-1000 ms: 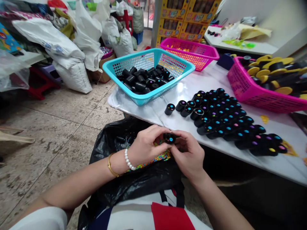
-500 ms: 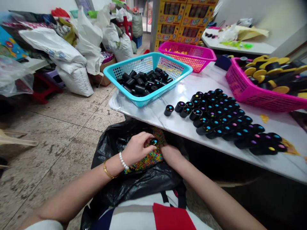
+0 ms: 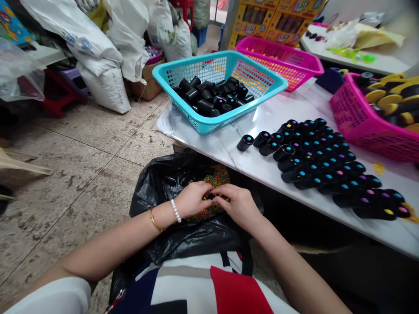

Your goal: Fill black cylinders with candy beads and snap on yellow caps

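Note:
My left hand (image 3: 193, 198) and my right hand (image 3: 237, 205) meet over a black plastic bag (image 3: 183, 235) on my lap, which holds a heap of small multicoloured beads (image 3: 218, 176) and a few black tubes (image 3: 176, 179). The fingers of both hands are curled and pinch together around a small black tube (image 3: 211, 196) that is mostly hidden between them. On the table in front lie several rows of filled black tubes (image 3: 314, 161) with coloured ends. One single tube (image 3: 245, 142) lies apart at the left of the rows.
A turquoise basket (image 3: 196, 122) with several black tubes stands at the table's left end. Pink baskets sit behind (image 3: 307, 65) and at the right (image 3: 353, 126), the right one holding yellow and black discs. White sacks (image 3: 104, 87) and a red stool (image 3: 59, 93) stand on the tiled floor at the left.
My hands dropped from chest height into the bag with the tube, and now both press together low over the beads. The camera tilted down and shifted slightly.

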Demonstrator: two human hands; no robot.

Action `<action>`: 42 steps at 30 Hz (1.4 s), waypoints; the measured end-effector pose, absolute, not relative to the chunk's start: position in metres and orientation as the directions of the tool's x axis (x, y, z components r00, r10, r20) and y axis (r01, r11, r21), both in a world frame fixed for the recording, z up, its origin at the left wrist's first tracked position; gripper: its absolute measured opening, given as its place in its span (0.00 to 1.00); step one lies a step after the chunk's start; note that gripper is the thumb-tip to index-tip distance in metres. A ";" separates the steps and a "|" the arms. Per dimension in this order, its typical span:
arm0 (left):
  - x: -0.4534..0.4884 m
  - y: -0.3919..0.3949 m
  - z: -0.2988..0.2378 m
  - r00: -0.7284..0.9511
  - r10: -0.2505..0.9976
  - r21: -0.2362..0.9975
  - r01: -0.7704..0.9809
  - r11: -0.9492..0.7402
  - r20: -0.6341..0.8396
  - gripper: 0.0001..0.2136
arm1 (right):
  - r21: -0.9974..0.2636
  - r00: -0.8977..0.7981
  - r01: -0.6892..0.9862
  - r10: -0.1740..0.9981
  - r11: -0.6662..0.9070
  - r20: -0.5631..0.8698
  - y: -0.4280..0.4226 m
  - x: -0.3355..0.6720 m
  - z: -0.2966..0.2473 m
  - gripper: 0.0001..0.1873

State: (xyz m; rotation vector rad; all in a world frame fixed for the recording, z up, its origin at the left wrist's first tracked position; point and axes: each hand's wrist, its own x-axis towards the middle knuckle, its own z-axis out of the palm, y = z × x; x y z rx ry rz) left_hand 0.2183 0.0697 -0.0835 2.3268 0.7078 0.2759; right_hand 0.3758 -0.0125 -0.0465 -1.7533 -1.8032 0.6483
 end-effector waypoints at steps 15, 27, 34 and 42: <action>0.245 0.068 -0.014 0.659 0.645 0.805 0.099 -0.585 0.387 0.13 | -0.636 0.082 0.772 0.989 0.015 0.123 -0.048 0.397 -0.076 0.09; 0.319 0.083 -0.006 0.544 0.792 0.863 0.221 -0.455 0.279 0.17 | -0.664 0.070 0.746 0.987 0.045 0.145 -0.059 0.389 -0.092 0.09; 0.235 0.099 -0.024 0.499 0.828 0.812 0.353 -0.465 0.256 0.08 | -0.623 0.024 0.782 0.999 0.008 0.043 -0.063 0.394 -0.093 0.09; 0.170 0.147 -0.076 0.645 0.750 0.311 0.750 -0.584 -0.147 0.11 | -0.442 -0.219 0.881 0.974 0.170 -0.063 -0.002 0.375 -0.076 0.11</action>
